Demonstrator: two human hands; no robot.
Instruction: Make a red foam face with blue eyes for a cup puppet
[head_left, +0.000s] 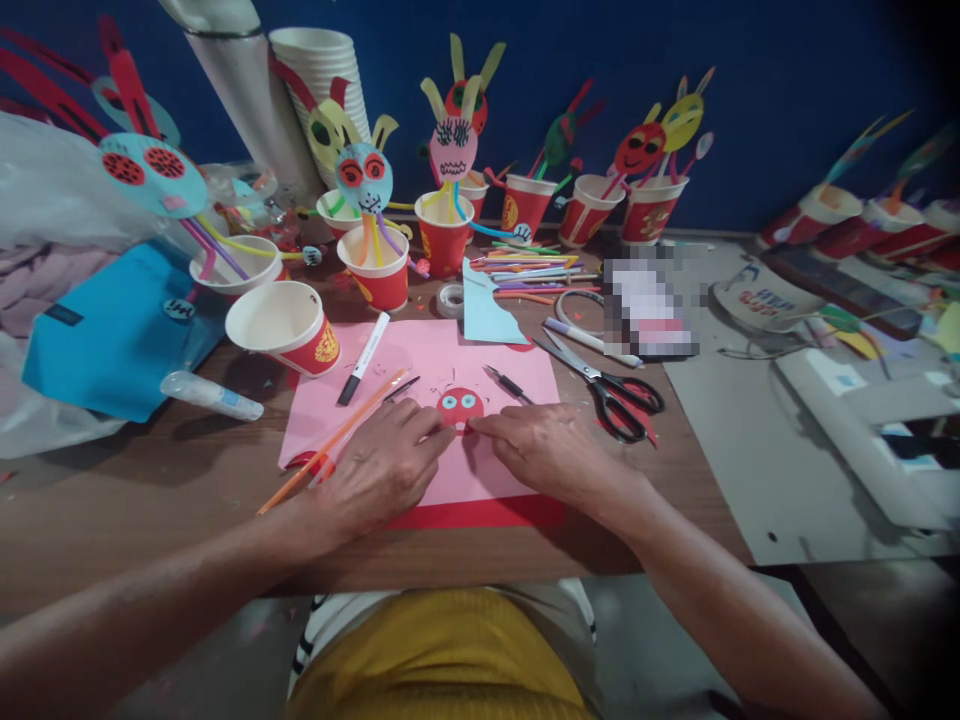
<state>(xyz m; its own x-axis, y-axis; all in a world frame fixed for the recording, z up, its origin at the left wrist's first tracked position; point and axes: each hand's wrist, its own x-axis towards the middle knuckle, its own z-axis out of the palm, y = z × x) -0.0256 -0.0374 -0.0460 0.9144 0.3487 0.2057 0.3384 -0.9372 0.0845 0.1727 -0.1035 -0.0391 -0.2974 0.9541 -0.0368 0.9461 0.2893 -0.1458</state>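
A small red paper face (460, 403) with two light-blue eyes lies on a pink sheet (502, 480), over a red sheet (480, 515) that shows at the near edge. My left hand (394, 455) touches the lower left of the face, fingers curled together. From the right, my right hand (544, 445) presses its fingertips at the face's lower right edge. Something small and pale lies between the fingertips, too small to make out. A black pen (508, 385) rests above my right hand. A white marker (364, 358) and orange sticks (330, 440) are beside my left hand.
Black-handled scissors (626, 400), a tape roll (451, 300), light-blue paper (487, 305) and pipe cleaners (536, 275) lie beyond. An upright paper cup (277, 325) stands at left; several cups with paper faces line the back. A blue packet (112, 340) is far left.
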